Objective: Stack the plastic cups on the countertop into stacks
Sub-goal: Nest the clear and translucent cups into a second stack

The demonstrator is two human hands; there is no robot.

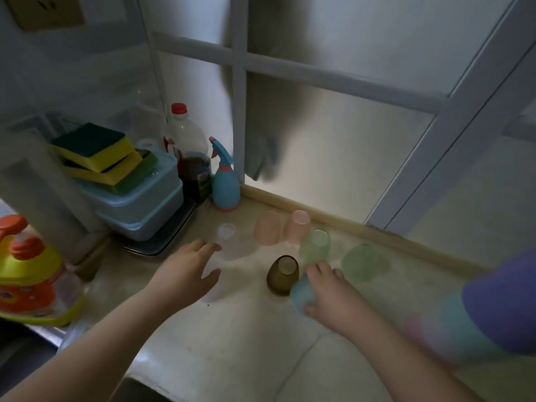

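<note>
Several upside-down plastic cups stand on the beige countertop (232, 343). There are two pink cups (267, 229) (297, 227), two green cups (315, 246) (361, 262), a brown cup (282, 275) and a clear cup (227, 239). My right hand (333, 297) grips a light blue cup (300, 294) just right of the brown one. My left hand (185, 274) curls around a second clear cup (211, 288), which is faint and partly hidden by the palm. A blurred stack of purple, teal and pink cups (493, 309) lies at the right edge.
A blue spray bottle (225, 181), a red-capped bottle (188, 152) and blue boxes topped with sponges (136, 195) crowd the back left corner. A detergent bottle (26, 271) stands at the left by the sink edge. A frosted window (333, 134) backs the counter.
</note>
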